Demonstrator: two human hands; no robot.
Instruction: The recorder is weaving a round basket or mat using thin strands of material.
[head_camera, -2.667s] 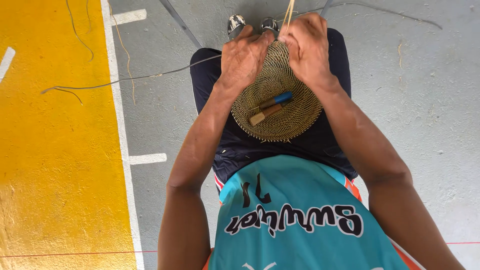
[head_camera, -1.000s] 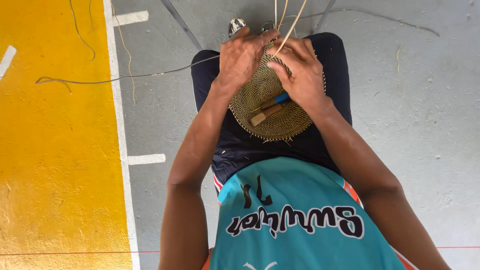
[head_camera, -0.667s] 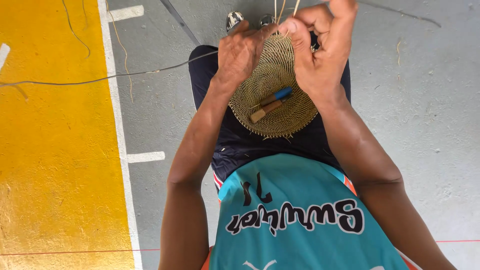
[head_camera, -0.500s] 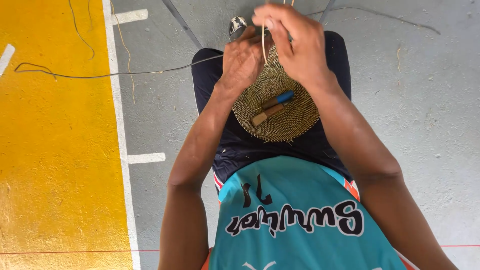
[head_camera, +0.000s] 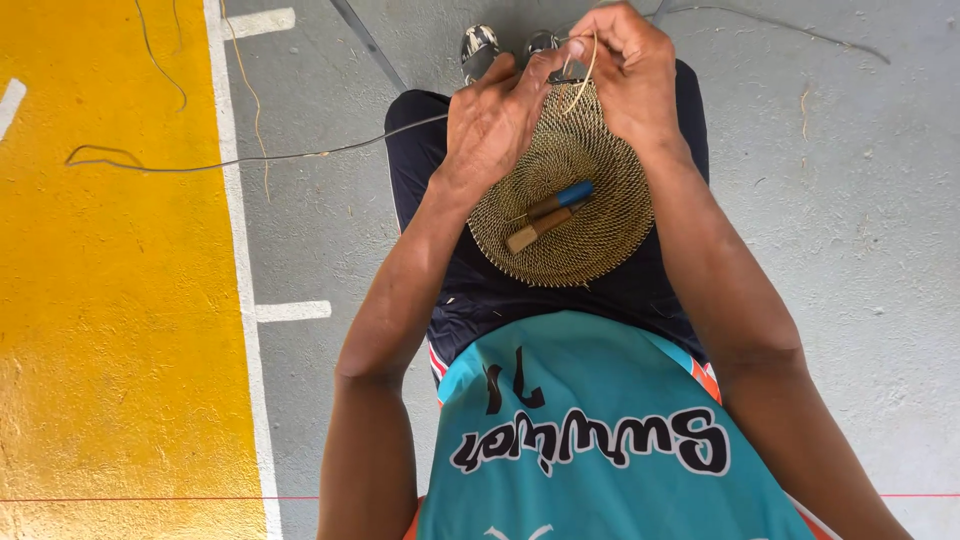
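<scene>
A round woven disc of tan fibre (head_camera: 580, 215) rests on my lap over dark shorts. On its middle lies a small tool with a wooden handle and a blue end (head_camera: 548, 216). My left hand (head_camera: 492, 125) grips the disc's far left rim. My right hand (head_camera: 628, 70) sits at the far rim and pinches a thin pale fibre strand (head_camera: 584, 72) that loops down onto the weave. Where the strand enters the rim is hidden by my fingers.
I sit on a grey concrete floor (head_camera: 850, 200) with a yellow painted area (head_camera: 110, 300) and white lines on the left. A long thin strand (head_camera: 230, 158) trails across the floor to the left. My shoes (head_camera: 480, 45) show beyond my knees.
My right hand lifted with the strand, pulling it up, then came back down to the disc's far rim. The trailing strand on the floor shifted. My left hand stayed on the rim.
</scene>
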